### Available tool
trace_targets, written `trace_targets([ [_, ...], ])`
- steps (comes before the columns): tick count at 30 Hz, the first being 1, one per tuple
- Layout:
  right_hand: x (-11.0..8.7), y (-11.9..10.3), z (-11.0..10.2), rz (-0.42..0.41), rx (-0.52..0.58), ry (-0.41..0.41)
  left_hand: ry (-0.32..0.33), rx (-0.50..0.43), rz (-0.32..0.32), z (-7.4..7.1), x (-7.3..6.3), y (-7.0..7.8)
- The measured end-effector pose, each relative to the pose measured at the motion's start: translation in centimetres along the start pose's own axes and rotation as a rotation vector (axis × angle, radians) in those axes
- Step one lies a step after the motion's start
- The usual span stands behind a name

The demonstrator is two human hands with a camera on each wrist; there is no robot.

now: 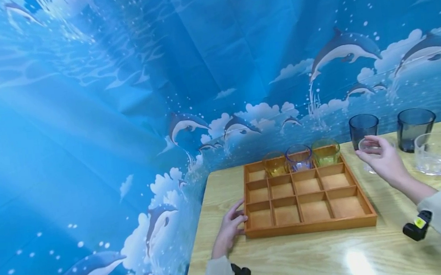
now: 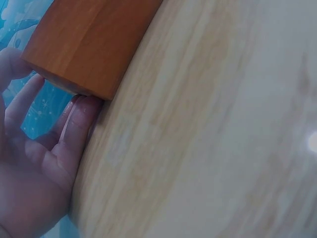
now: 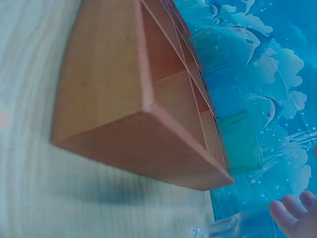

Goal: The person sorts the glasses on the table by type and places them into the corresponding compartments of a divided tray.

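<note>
A wooden tray [image 1: 310, 226] divided into several compartments lies on the table. My left hand [image 1: 230, 230] rests its fingertips against the tray's left side, near the front corner. In the left wrist view those fingers [image 2: 81, 116] touch the tray's end wall [image 2: 81, 54]. An amber glass [image 1: 276, 165], a blue-rimmed glass [image 1: 299, 159] and a green glass [image 1: 326, 154] occupy the back row. To the tray's right, my right hand [image 1: 386, 162] is at a clear glass [image 1: 370, 168], partly covering it. The right wrist view shows the fingers [image 3: 292, 213] and thumb spread apart beside this glass [image 3: 218, 229].
Dark grey glasses [image 1: 364, 127] stand along the back of the table on the right. Another clear glass [image 1: 436, 157] is in front of them, with part of one more at the frame edge. A blue dolphin-print backdrop [image 1: 213, 66] rises behind the table [image 1: 290, 260].
</note>
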State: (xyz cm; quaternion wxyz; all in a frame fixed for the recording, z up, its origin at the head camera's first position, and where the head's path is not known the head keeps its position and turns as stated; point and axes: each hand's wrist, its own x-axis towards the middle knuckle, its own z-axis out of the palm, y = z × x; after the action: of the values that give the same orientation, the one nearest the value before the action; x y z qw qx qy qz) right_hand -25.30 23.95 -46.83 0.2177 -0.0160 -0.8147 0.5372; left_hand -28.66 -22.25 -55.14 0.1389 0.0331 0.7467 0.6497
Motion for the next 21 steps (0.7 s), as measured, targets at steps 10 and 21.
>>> trace_targets([
  [10, -1.7, 0.6, -1.3, -0.008, -0.046, 0.082, 0.003, 0.002, -0.003, 0.0, -0.1, 0.2],
  [21, -1.3, 3.1, -2.3, 0.041, -0.048, 0.098, -0.001, -0.002, -0.001, 0.0, 0.0, 0.2],
])
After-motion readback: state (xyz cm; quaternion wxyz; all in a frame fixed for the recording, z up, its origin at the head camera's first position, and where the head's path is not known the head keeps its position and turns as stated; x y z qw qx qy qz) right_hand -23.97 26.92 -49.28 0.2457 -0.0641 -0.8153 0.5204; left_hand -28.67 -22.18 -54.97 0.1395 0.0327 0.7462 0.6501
